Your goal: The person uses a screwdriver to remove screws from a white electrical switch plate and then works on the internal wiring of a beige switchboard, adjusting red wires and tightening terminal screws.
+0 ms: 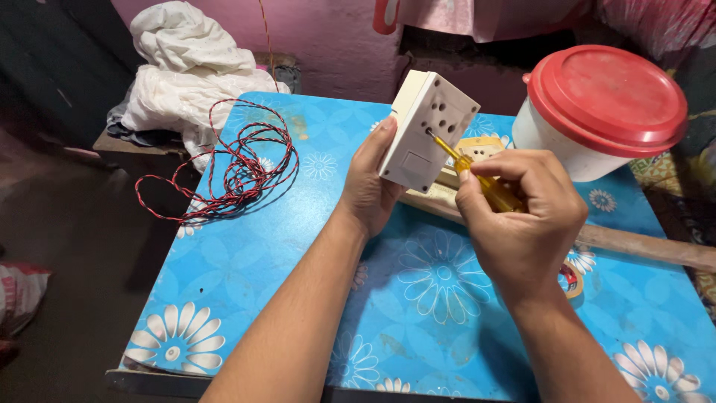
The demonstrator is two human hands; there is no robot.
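- Left hand (pixel 371 186) is closed around the lower-left edge of a white rectangular plastic socket box (pixel 428 131), thumb on its face, holding it tilted up above the table, just above frame centre.
- Right hand (pixel 522 216) is curled tight around a yellow-handled screwdriver (pixel 477 179); the tip sits at a hole on the box face, shaft pointing toward 10 o'clock.
- Blue table top with a white flower print (pixel 261 261) lies under both forearms.
- Twisted red-and-black wire coil (pixel 239 164) lies at 9 o'clock of the box, well apart from the hands.
- White plastic tub with a red round lid (pixel 604 104) stands at 3 o'clock of the box, near the right hand.
- Pale wooden strip (pixel 641 245) runs along the table behind the right hand, toward 4 o'clock.
- Crumpled white cloth (pixel 194 67) is piled at 10 o'clock, off the table's far-left corner.
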